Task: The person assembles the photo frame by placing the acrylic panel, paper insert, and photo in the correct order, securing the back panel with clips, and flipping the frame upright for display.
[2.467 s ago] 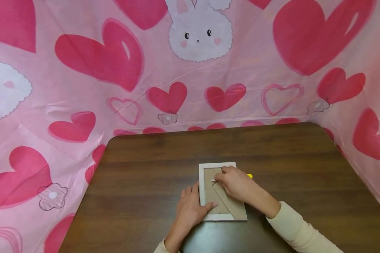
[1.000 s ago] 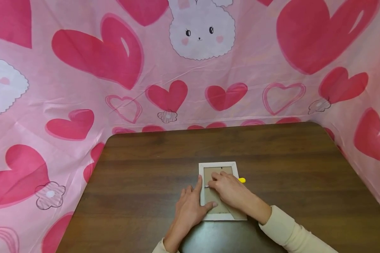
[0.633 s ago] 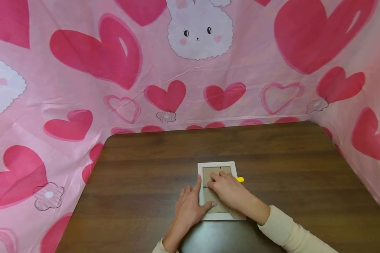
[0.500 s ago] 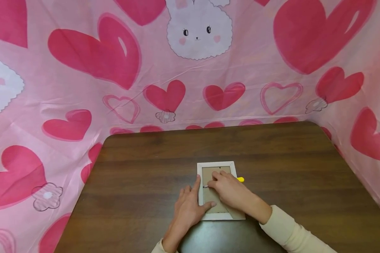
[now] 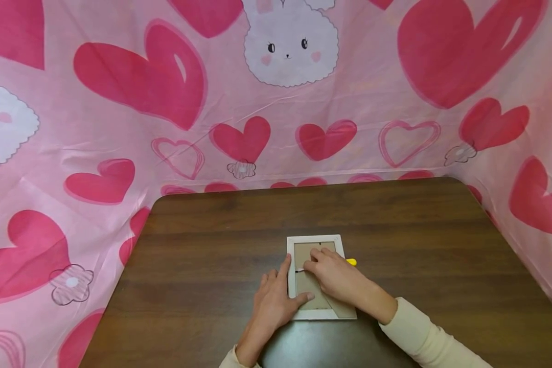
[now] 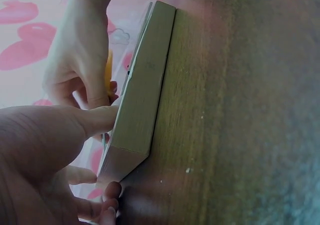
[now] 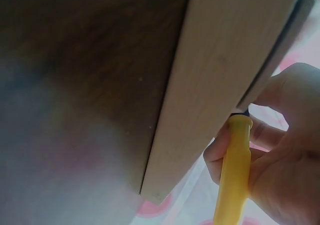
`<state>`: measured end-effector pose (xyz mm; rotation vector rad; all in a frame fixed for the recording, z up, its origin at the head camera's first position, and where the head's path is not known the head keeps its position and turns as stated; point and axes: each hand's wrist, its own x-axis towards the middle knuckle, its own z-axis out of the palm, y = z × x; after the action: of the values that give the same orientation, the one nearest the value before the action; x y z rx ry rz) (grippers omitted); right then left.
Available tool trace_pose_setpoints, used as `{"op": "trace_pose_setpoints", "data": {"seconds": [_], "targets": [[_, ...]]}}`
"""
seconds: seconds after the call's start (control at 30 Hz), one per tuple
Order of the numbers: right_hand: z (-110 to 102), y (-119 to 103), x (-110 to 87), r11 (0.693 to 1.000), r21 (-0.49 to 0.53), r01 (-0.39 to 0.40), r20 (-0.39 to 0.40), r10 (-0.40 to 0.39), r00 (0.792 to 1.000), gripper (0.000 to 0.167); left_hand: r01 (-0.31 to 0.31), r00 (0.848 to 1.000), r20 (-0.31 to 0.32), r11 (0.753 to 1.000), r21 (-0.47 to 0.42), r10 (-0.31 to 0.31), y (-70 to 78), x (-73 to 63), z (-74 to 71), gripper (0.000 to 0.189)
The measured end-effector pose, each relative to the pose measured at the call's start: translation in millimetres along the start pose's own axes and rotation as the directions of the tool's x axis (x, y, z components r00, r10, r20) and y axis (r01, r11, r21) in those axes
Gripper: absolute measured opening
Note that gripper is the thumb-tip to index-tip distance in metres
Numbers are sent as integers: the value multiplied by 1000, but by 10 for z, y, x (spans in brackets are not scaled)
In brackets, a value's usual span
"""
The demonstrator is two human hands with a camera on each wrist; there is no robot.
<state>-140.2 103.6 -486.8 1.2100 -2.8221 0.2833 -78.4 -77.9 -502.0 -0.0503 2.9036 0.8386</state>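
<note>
A white picture frame [image 5: 291,281] lies back side up on the table, its brown backing board [image 5: 305,291] showing. My left hand [image 5: 273,301] rests along its left side, thumb over the board and index finger extended on the border. In the left wrist view the frame's side wall [image 6: 142,85] stands beside that thumb. My right hand [image 5: 336,273] grips a yellow-handled tool [image 7: 232,170] with a dark collar. Its thin pale metal tip [image 5: 301,270] is at the board's left edge, by a small dark tab [image 5: 296,272]. Another dark tab [image 5: 320,244] shows at the top edge.
The dark wooden table [image 5: 202,245] extends around the frame on all sides. Behind it and at both sides hangs a pink cloth [image 5: 276,107] with hearts and rabbits. Small pale specks [image 6: 188,170] lie on the table near the frame.
Over the earlier frames my right hand moved with the tool from the frame's upper part to the board's left edge. Since then it has shifted only slightly. My left hand stays put.
</note>
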Motion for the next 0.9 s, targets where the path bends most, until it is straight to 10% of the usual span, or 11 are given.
{"op": "trace_pose_setpoints", "data": {"seconds": [0.53, 0.9], "targets": [[-50, -144, 58, 993, -120, -17, 84, 28, 996, 24, 1, 1000, 2, 1000, -9, 0, 5, 6, -23, 104], [-51, -53, 57, 998, 17, -57, 126, 54, 991, 18, -2, 1000, 7, 1000, -3, 2, -2, 15, -14, 105]]}}
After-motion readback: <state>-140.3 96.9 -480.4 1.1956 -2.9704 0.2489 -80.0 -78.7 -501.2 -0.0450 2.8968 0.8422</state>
